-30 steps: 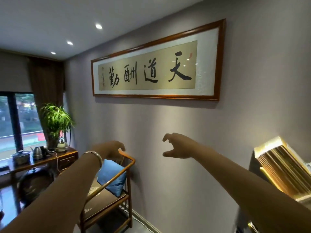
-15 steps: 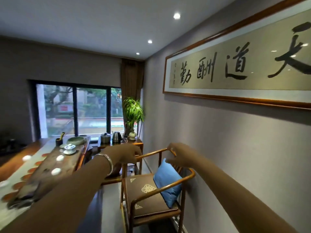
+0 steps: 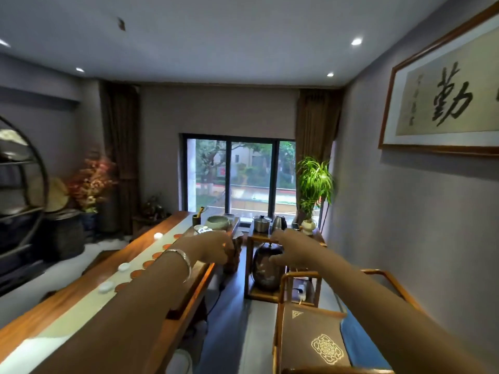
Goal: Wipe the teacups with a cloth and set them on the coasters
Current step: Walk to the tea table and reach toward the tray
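**Wooden tea table at lower left, both our hands raised empty**

Wooden and long, the tea table (image 3: 62, 306) runs from the lower left of the frame toward the window (image 3: 237, 176). A pale runner (image 3: 81, 309) lies along it, with a row of round orange coasters (image 3: 136, 273) on its right side. Three white teacups (image 3: 123, 266) sit apart from one another on the runner, just left of the coasters; what they contain is too small to tell. At the table's far end, near mid-frame, stand a green bowl (image 3: 217, 222), a lidded cup (image 3: 203, 229) and a dark tool holder (image 3: 196, 219) with utensils in it.

Our left hand (image 3: 213, 249), with a silver bangle (image 3: 181, 261) on the wrist, hangs above the table's right edge, fingers loosely curled downward and gripping nothing. Our right hand (image 3: 290, 248) is held out at centre frame with fingers spread and slightly bent, also empty, in front of a side stand (image 3: 259, 268) that carries a steel pot (image 3: 261, 223) and a kettle (image 3: 279, 224).

Between table and stand a strip of bare floor (image 3: 235, 327) runs forward. A wooden chair (image 3: 318, 338) with a blue cushion (image 3: 361, 344) fills the lower right, close to the wall.
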